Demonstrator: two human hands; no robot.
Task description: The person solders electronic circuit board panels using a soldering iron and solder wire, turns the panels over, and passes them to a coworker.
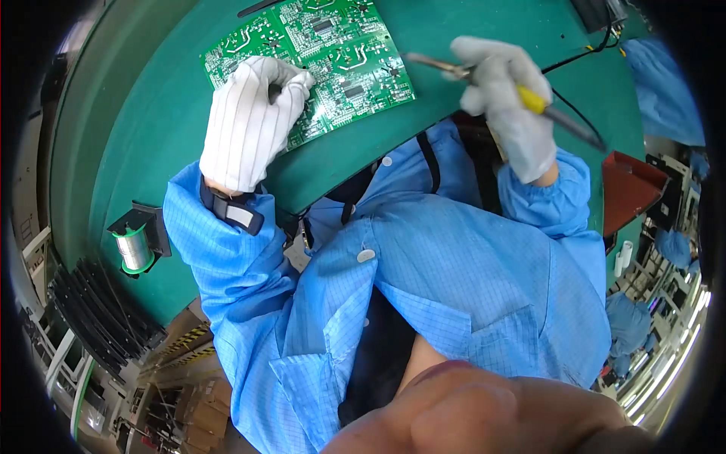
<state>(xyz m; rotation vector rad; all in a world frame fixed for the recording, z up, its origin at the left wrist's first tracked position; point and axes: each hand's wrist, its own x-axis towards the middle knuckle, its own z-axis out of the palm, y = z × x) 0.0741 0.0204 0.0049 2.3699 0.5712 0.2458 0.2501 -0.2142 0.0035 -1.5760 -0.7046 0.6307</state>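
A panel of green circuit boards (355, 98) lies on the green bench mat. My left hand (253, 113), in a white striped glove, rests over the panel's left part. Its fingers are bent and the thumb meets the fingertips; whatever they pinch, if anything, is hidden. Off the panel's right edge, my right hand (508, 106), also gloved in white, is raised and closed around a pair of pliers (535, 98) with yellow and black handles. The metal jaws point left toward the panel, apart from it. Motion blurs that hand and the tool slightly.
A solder wire spool (134, 250) stands on a black holder at the mat's left. Several black strips (102, 310) are stacked below it. A red bin (631, 189) sits at the right edge, and a black cable (578, 57) crosses the mat. Blue-clothed people are farther right.
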